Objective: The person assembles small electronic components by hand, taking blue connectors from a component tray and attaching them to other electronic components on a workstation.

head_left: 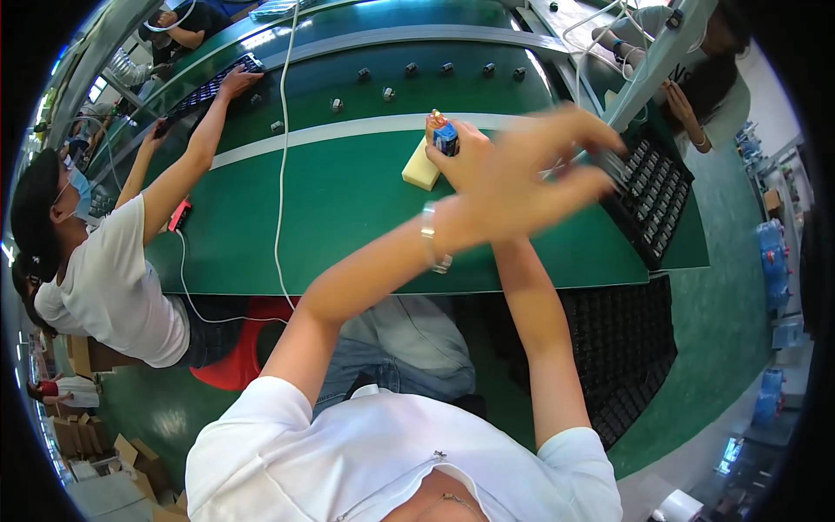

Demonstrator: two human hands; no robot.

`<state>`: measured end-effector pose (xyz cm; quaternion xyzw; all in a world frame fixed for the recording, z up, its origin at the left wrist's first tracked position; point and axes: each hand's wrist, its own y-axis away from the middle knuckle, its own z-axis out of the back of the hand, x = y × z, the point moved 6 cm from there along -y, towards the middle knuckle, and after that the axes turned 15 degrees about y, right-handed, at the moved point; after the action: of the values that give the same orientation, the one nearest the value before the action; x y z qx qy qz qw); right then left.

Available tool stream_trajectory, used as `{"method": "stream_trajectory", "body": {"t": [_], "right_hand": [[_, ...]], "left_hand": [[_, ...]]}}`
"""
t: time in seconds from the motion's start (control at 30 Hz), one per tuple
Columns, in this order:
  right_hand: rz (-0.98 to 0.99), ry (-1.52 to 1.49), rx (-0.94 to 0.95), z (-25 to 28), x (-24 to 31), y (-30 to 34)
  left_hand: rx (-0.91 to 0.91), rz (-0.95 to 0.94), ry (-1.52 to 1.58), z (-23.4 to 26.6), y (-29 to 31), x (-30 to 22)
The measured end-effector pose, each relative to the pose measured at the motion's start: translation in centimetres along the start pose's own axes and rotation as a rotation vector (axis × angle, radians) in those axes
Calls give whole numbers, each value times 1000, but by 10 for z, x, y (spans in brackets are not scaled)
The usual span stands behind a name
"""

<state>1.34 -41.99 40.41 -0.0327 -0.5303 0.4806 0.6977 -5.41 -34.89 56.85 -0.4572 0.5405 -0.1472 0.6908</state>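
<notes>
Over a green tabletop (348,209), the right hand (470,158) grips a small blue-and-copper component (445,139) by a pale-yellow rectangular block (421,170), apparently to steady it, while the blurred left hand (532,174), fingers spread and seemingly empty, hangs near a black gridded tray (638,238).

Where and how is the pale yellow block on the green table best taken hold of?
Probably by opposite sides of the pale yellow block at its near end, reaching from the person's edge of the green table. That end is exposed and its sides look straight, while the right hand, holding a blue-and-orange part, hides some of the far portion.
</notes>
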Motion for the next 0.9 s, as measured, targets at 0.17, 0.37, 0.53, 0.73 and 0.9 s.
{"method": "stream_trajectory", "body": {"t": [0.17, 0.37, 0.53, 0.73, 0.9], "right_hand": [[31, 420, 143, -5, 5, -4], [48, 423, 114, -1, 9, -1], [51, 397, 157, 0, 16, -2], [51, 409, 153, 0, 15, -1], [60, 411, 145, -1, 16, 0]], "left_hand": [[-535, 75, 30, 157, 50, 26], [-822, 313, 249, 221, 120, 99], [-831, 504, 339, 216, 141, 129], [-859, 566, 504, 203, 148, 140], [-842, 592, 488, 201, 151, 143]]}}
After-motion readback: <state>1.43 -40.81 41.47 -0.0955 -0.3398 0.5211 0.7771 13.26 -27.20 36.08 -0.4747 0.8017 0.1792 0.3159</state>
